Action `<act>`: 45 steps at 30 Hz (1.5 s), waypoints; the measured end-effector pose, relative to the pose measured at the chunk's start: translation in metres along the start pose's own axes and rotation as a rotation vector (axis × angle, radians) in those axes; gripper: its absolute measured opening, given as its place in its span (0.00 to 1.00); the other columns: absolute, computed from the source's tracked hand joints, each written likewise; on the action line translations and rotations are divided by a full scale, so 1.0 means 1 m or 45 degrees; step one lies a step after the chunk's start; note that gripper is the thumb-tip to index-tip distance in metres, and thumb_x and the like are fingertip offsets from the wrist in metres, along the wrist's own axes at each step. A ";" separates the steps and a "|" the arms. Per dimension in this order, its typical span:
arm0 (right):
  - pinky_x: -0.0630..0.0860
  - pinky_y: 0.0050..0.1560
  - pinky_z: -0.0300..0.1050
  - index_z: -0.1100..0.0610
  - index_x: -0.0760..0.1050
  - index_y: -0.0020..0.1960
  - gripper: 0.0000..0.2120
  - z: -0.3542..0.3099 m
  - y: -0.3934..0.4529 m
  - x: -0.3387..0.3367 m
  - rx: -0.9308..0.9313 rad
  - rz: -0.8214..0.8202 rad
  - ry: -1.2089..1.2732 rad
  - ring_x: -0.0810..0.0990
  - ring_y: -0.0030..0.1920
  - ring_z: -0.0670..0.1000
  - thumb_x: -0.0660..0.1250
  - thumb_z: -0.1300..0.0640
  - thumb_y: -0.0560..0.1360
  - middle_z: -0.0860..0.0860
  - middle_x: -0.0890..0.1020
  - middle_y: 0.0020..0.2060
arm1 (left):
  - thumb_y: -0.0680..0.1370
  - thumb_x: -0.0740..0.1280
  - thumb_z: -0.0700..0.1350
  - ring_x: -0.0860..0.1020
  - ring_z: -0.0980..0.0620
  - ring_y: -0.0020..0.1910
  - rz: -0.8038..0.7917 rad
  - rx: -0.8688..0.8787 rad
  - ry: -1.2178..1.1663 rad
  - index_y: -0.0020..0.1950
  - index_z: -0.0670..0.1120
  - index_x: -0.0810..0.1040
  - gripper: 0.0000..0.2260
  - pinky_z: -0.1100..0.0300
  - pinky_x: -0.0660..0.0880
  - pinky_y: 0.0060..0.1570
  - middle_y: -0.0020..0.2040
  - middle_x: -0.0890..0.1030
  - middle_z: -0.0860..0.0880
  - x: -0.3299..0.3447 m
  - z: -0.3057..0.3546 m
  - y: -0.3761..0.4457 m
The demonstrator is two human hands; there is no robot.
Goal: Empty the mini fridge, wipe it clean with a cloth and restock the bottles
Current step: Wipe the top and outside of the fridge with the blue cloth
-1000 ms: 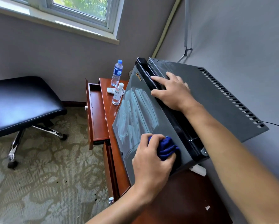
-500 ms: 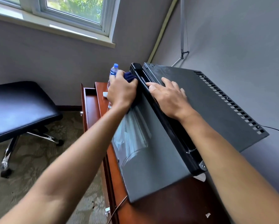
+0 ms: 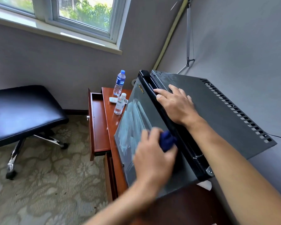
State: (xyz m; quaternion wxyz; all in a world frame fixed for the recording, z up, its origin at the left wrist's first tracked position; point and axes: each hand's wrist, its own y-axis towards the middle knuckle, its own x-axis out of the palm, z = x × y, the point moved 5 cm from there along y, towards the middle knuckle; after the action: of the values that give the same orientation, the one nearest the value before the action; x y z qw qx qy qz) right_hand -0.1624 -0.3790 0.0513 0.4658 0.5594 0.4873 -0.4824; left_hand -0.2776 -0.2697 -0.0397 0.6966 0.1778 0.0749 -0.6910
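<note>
The dark grey mini fridge (image 3: 221,114) stands on a red-brown wooden desk (image 3: 115,120) against the wall, its door shut. My left hand (image 3: 154,158) grips a blue cloth (image 3: 166,140) and presses it against the upper part of the fridge door, which shows wet streaks. My right hand (image 3: 177,104) rests flat on the fridge top, its fingers reaching over the black top edge of the door. On the desk to the left of the fridge stand two water bottles, a blue-capped one (image 3: 119,82) and a white-capped one (image 3: 120,103).
A desk drawer (image 3: 98,124) hangs open to the left. A black swivel stool (image 3: 22,111) stands on the patterned carpet at left. A white remote (image 3: 113,100) lies by the bottles. A window sits above; grey walls close in behind and to the right.
My left hand with the cloth went from the near end of the door up to its far top corner, then came back down to the middle. My right hand stayed on the fridge top.
</note>
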 end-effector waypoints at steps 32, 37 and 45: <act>0.41 0.79 0.65 0.30 0.61 0.76 0.24 -0.002 -0.002 0.001 0.011 -0.047 0.019 0.47 0.81 0.59 0.51 0.40 0.81 0.52 0.53 0.83 | 0.74 0.72 0.53 0.79 0.44 0.52 0.263 0.048 -0.036 0.56 0.54 0.76 0.12 0.49 0.76 0.49 0.55 0.76 0.52 -0.018 -0.029 0.130; 0.41 0.79 0.66 0.31 0.61 0.77 0.24 -0.004 -0.004 0.000 0.015 -0.056 0.008 0.47 0.81 0.60 0.50 0.41 0.81 0.53 0.53 0.83 | 0.70 0.68 0.58 0.79 0.50 0.48 0.123 0.134 -0.070 0.56 0.58 0.75 0.16 0.51 0.75 0.44 0.54 0.74 0.58 -0.006 -0.003 0.011; 0.41 0.79 0.65 0.31 0.60 0.77 0.24 -0.003 -0.004 0.003 0.002 -0.057 0.007 0.46 0.82 0.60 0.50 0.41 0.81 0.52 0.52 0.83 | 0.73 0.70 0.55 0.79 0.47 0.52 0.174 -0.044 -0.140 0.52 0.55 0.76 0.10 0.49 0.76 0.52 0.53 0.78 0.52 -0.018 -0.029 0.113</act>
State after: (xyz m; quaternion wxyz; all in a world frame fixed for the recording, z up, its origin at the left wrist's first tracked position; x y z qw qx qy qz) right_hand -0.1658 -0.3753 0.0489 0.4531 0.5500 0.5007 -0.4915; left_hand -0.1621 -0.2453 -0.0438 0.7482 0.1324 0.0362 -0.6491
